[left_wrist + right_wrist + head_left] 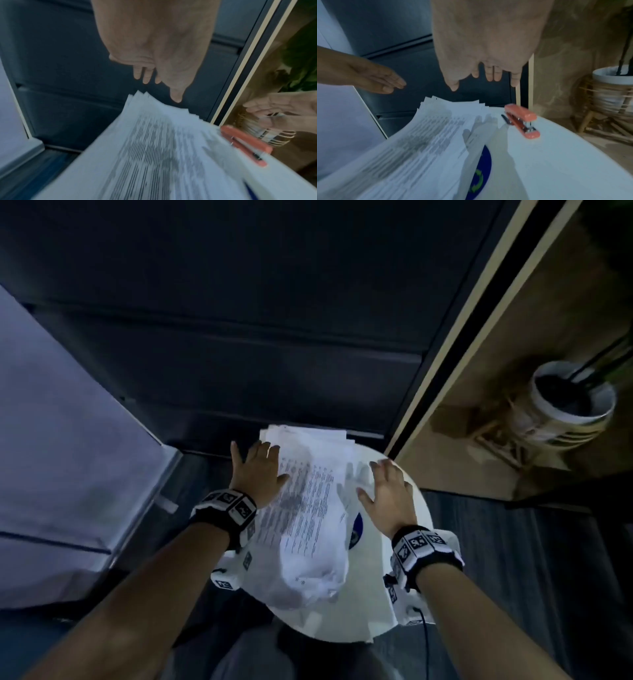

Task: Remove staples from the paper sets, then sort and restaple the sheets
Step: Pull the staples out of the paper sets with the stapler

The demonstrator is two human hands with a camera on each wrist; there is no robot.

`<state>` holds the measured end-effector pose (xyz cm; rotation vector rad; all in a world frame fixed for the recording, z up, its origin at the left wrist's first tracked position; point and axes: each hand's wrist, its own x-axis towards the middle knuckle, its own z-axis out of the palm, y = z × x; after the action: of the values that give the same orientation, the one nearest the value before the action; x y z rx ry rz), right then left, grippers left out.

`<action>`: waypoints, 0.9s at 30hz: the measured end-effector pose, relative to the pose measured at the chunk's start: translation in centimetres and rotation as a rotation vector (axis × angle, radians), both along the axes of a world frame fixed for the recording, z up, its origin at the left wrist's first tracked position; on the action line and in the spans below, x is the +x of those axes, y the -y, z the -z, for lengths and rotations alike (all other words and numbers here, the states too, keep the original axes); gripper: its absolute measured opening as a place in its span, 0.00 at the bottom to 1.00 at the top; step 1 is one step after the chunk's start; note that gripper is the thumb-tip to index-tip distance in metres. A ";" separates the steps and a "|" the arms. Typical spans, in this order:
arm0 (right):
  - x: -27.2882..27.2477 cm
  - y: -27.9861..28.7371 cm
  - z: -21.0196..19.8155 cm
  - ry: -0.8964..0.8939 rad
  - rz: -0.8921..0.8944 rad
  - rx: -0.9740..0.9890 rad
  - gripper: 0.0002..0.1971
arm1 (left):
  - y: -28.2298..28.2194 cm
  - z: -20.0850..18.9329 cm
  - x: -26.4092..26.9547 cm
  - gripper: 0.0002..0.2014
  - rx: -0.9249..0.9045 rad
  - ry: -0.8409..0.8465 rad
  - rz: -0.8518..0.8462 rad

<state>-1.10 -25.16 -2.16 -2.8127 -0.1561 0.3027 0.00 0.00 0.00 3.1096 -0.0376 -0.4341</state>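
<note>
A thick stack of printed white sheets (pixel 305 501) lies fanned out across a small round white table (pixel 387 587). My left hand (pixel 258 470) hovers over the stack's far left corner, fingers straight and apart from the paper (pixel 154 148). To the right of the stack my right hand (pixel 387 491) is held flat above the table and holds nothing. An orange stapler (pixel 522 121) lies on the table beneath the right hand, just right of the stack (pixel 419 142); it also shows in the left wrist view as the stapler (pixel 245 143). In the head view the right hand hides it.
A blue round sticker (pixel 479 174) on the table peeks out from under the sheets. Dark cabinet fronts (pixel 239 337) stand behind the table. A white pot on a wooden stand (pixel 561 405) sits on the floor at the right. A pale surface (pixel 61 440) lies at the left.
</note>
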 end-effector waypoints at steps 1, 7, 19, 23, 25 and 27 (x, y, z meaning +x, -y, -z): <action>-0.2 -0.3 1.3 -0.022 -0.002 0.001 0.32 | 0.0 1.3 -0.1 0.33 -0.008 -0.031 -0.028; -1.5 -1.7 8.7 -0.230 -0.010 0.082 0.39 | -0.5 9.7 -1.1 0.50 -0.087 -0.186 -0.165; -5.1 -2.8 12.6 -0.221 -0.046 -0.127 0.32 | -2.9 13.5 -5.8 0.43 -0.239 -0.226 -0.245; -6.1 -2.2 11.7 -0.275 -0.005 -0.031 0.20 | -1.7 12.5 -8.0 0.36 -0.252 -0.239 -0.210; -6.5 -1.6 10.9 -0.329 0.009 0.008 0.18 | -1.4 12.7 -8.6 0.33 -0.322 -0.222 -0.203; -7.2 -1.0 10.3 -0.366 0.032 -0.008 0.21 | -1.1 12.7 -8.9 0.29 -0.361 -0.203 -0.178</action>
<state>-8.29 -24.15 -12.47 -2.7065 -0.0272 0.8013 -8.94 1.12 -12.75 2.6746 0.1437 -0.6525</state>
